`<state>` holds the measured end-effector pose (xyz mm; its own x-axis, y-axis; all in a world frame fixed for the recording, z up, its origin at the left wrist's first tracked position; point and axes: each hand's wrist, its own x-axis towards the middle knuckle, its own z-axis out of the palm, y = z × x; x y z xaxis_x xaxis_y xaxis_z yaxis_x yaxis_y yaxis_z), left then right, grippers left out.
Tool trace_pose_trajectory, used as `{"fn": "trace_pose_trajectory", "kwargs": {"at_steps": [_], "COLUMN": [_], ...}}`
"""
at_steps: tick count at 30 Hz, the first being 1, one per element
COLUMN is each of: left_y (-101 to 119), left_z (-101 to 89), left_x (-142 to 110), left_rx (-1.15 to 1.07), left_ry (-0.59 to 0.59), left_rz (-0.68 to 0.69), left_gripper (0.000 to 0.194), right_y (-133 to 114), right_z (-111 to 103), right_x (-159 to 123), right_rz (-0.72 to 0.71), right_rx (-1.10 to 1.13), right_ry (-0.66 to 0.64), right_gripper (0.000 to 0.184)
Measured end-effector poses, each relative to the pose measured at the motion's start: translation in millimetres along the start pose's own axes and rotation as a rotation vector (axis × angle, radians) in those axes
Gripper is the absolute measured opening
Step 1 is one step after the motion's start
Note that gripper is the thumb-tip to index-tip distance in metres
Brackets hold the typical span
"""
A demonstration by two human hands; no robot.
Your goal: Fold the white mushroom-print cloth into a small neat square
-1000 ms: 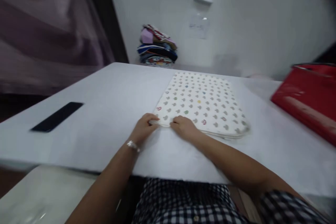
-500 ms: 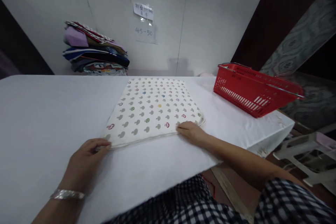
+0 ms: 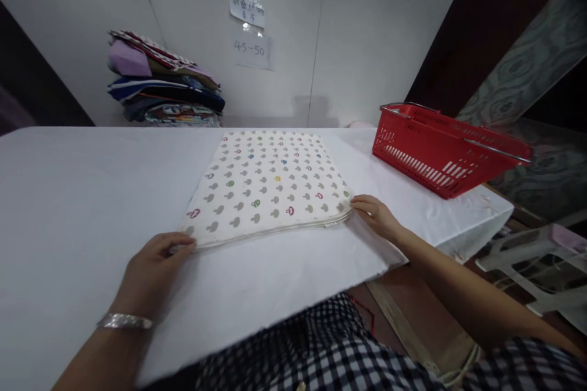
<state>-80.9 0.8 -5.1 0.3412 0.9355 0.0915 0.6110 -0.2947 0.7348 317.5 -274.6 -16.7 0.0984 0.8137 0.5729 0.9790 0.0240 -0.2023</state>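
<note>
A folded white cloth (image 3: 266, 186) printed with grey and coloured mushrooms lies flat in several layers on the white-covered table (image 3: 92, 195). At its near left corner, my left hand (image 3: 158, 266) pinches the edge between thumb and fingers; a silver bracelet circles that wrist. My right hand (image 3: 378, 217) has its fingers closed on the near right corner, thumb below and fingertips on top. Between the two hands the near edge runs almost straight, and the stacked layers show towards the right end.
A red plastic basket (image 3: 449, 149) with metal handles stands at the table's right side. Folded fabrics (image 3: 165, 82) are piled at the back left against the wall. Paper signs (image 3: 250, 33) hang on the wall. A white stool (image 3: 536, 269) stands on the floor at right.
My right hand has moved right along the near edge to the cloth's corner, where the layers now lie more even. My left hand stays at the left corner.
</note>
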Motion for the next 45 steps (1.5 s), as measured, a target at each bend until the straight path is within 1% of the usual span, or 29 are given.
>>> {"fn": "trace_pose_trajectory", "kwargs": {"at_steps": [3, 6, 11, 15, 18, 20, 24, 27, 30, 34, 39, 45], "left_y": [-0.5, -1.0, -0.3, 1.8, 2.4, 1.8, 0.2, -1.0, -3.7, -7.0, -5.1, -1.1], "left_z": [0.4, 1.0, 1.3, 0.0, -0.3, 0.0, 0.8, 0.8, 0.5, 0.1, -0.3, 0.8], "left_x": [-0.4, -0.4, -1.3, -2.9, -3.2, -2.9, -2.5, -2.3, -0.9, 1.2, -0.6, -2.6], "left_rx": [0.006, -0.002, -0.026, -0.012, -0.015, -0.013, -0.006, -0.001, 0.022, 0.048, 0.021, 0.002], "left_ry": [0.010, 0.014, 0.034, 0.037, 0.030, 0.034, 0.036, 0.035, 0.023, -0.010, 0.007, 0.029], "left_rz": [0.019, 0.025, 0.043, 0.070, 0.068, 0.079, 0.094, 0.084, 0.086, 0.100, 0.094, 0.082], "left_gripper": [0.039, 0.038, 0.036, 0.035, 0.035, 0.034, 0.034, 0.035, 0.034, 0.034, 0.034, 0.033], "right_y": [-7.9, -11.3, -11.1, -12.9, -16.6, -19.2, -22.6, -23.5, -23.8, -23.9, -23.4, -22.5], "right_z": [3.6, 2.5, -1.1, -2.9, -3.6, -2.8, 1.2, 2.0, -1.6, -8.5, -8.0, -8.6], "right_x": [16.2, 25.4, 30.7, 38.7, 46.9, 52.0, 59.0, 61.2, 60.3, 55.8, 51.3, 45.5], "right_rz": [-0.112, -0.148, -0.106, -0.056, -0.007, 0.025, 0.093, 0.106, 0.111, 0.048, -0.062, -0.060], "right_rx": [0.026, 0.025, 0.038, 0.059, 0.040, 0.009, -0.061, -0.089, -0.089, -0.059, -0.070, -0.046], "right_ry": [-0.160, -0.292, -0.407, -0.526, -0.620, -0.654, -0.693, -0.712, -0.706, -0.665, -0.680, -0.619], "right_gripper": [0.023, 0.023, 0.023, 0.016, 0.015, 0.015, 0.014, 0.015, 0.017, 0.018, 0.019, 0.014]}}
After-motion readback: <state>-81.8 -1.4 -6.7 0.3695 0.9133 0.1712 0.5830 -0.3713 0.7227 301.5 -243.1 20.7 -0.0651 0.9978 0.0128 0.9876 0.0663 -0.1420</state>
